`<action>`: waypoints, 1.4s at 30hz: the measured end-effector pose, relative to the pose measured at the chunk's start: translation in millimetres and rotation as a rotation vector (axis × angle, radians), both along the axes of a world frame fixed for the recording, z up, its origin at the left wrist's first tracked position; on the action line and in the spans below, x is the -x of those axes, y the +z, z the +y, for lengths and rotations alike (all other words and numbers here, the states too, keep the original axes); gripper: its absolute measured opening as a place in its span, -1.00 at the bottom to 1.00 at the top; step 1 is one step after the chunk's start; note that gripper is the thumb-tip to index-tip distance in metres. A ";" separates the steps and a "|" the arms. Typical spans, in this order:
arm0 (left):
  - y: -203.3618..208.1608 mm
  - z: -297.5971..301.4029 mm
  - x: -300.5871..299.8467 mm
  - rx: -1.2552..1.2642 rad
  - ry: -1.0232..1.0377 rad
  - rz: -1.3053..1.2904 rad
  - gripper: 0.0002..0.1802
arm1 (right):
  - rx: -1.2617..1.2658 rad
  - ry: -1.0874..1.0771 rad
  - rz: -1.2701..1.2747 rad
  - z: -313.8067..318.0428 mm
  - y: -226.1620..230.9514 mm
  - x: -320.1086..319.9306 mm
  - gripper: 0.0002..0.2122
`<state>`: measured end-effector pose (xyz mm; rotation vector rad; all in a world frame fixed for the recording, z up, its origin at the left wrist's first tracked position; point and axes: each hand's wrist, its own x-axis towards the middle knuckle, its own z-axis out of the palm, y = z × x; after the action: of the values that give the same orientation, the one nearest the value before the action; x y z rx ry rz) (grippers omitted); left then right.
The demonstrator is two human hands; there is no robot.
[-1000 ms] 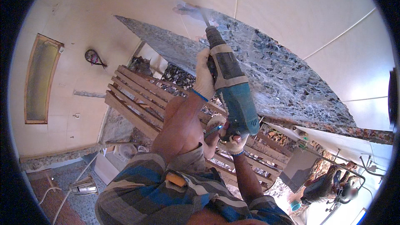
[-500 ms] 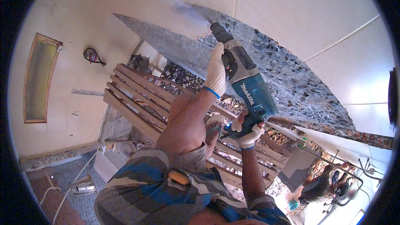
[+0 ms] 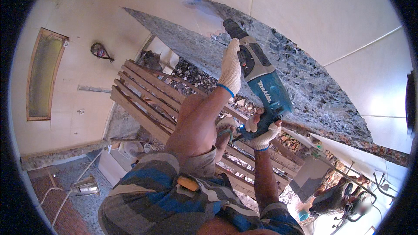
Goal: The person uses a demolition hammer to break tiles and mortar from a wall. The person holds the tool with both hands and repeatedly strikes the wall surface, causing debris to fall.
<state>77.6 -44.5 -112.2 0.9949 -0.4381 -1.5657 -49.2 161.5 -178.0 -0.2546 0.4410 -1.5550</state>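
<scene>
A teal and black power drill (image 3: 273, 90) sits slantwise in front of the wall, its long axis running from lower right to upper left, with the black chuck (image 3: 234, 29) leading up toward a hazy spot at the edge of a rough patch; the bit cannot be made out. 2 gloved hands clamp it: the left hand (image 3: 230, 65) wraps the front part behind the chuck, and the right hand (image 3: 263, 139) grips the rear handle. The rough patch (image 3: 305, 76) is grey and pitted, bordered by pale wall panels (image 3: 331, 13). Below, a sandalled foot (image 3: 226, 126) rests on a slatted wooden platform (image 3: 145, 96), with rubble (image 3: 191, 77) beside it. At left are a wood-framed panel (image 3: 45, 78) and a dark coil (image 3: 100, 51) on the wall, and a lamp (image 3: 86, 187) lower down. Another person (image 3: 331, 201) is at lower right, near a turquoise bucket (image 3: 303, 214).
</scene>
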 end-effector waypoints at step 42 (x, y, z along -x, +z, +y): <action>20.5 -17.8 -4.3 -0.030 0.131 -0.146 -0.43 | -0.064 0.031 -0.044 -25.3 25.1 -8.0 -0.39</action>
<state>81.9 -62.3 -91.7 1.1430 -0.4427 -1.3913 -41.1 136.2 -152.9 -0.1772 0.4492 -1.5105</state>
